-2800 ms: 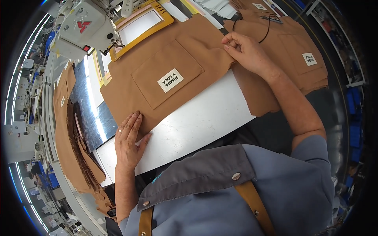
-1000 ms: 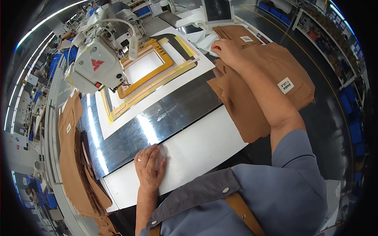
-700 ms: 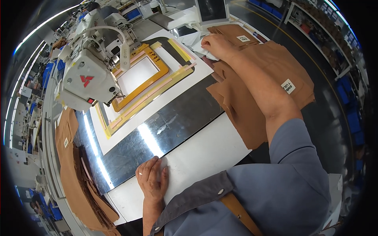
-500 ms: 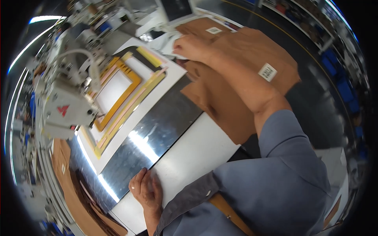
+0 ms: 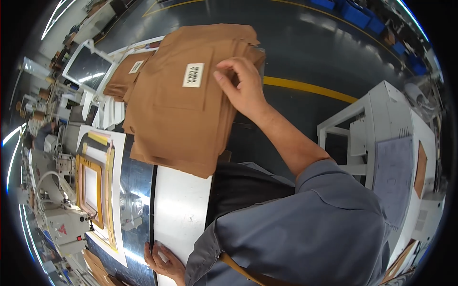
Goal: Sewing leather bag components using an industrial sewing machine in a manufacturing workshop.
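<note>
My right hand (image 5: 238,83) is at the upper right of a stack of brown fabric pieces (image 5: 167,128), its fingers curled and thumb close to the index finger. What is between them, if anything, is unclear. The top piece has a square pocket (image 5: 176,100) with a white label (image 5: 193,75). My left hand (image 5: 162,260) rests low on the metal table (image 5: 179,209), fingers slightly apart and bent, holding nothing. To the left, a white sewing machine (image 5: 67,224) stands by a yellow template frame (image 5: 98,205) on a white sheet.
A smaller brown pile (image 5: 121,76) and folded white pieces (image 5: 107,109) lie behind the machine, near a screen (image 5: 86,66). A white machine housing (image 5: 391,167) stands at the right. Blue bins (image 5: 353,14) line the back, and a co-worker (image 5: 43,133) is at far left.
The view has swung right. My right hand has left the white pieces for the brown stack. The brown piece I held across the table earliest is no longer there. My left hand stays on the table.
</note>
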A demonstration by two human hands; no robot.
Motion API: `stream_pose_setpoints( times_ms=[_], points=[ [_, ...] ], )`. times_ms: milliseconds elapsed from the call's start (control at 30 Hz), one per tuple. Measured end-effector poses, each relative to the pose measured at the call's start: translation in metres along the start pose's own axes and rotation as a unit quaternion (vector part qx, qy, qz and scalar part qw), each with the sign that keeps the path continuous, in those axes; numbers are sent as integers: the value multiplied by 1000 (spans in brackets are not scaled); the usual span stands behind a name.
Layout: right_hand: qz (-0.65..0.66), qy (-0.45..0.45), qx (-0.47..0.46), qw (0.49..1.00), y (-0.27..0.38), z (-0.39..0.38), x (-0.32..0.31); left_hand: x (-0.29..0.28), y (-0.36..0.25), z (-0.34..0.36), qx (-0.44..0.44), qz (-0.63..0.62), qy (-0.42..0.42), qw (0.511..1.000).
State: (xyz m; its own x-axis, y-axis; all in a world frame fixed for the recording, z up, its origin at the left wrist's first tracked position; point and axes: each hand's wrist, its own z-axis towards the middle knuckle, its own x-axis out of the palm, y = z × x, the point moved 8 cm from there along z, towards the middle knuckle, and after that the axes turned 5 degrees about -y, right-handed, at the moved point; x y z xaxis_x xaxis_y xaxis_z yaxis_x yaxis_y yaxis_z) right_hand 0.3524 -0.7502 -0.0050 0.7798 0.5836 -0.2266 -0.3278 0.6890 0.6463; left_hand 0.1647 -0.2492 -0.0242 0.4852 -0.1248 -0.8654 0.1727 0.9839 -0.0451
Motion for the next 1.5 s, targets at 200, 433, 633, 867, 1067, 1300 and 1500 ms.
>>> stream_pose_setpoints(
  times_ms=[200,433,633,867,1067,1300,1500],
  points=[
    [206,-22,380,902,-126,-74,26,2,9,-8,-28,28,-15,999],
    [347,42,516,782,-125,-128,68,3,1,-7,-22,57,-3,998],
    [478,87,535,691,-108,-121,74,10,-26,8,12,63,17,998],
    [595,16,461,658,-93,-57,72,31,-68,34,86,19,36,996],
    [528,-89,413,737,-84,-24,62,41,-89,48,93,-30,56,994],
    [412,-50,374,830,-72,-9,73,30,-85,44,49,-86,38,994],
    [413,-59,355,836,-66,7,53,33,-94,53,51,-123,41,990]
  ],
)
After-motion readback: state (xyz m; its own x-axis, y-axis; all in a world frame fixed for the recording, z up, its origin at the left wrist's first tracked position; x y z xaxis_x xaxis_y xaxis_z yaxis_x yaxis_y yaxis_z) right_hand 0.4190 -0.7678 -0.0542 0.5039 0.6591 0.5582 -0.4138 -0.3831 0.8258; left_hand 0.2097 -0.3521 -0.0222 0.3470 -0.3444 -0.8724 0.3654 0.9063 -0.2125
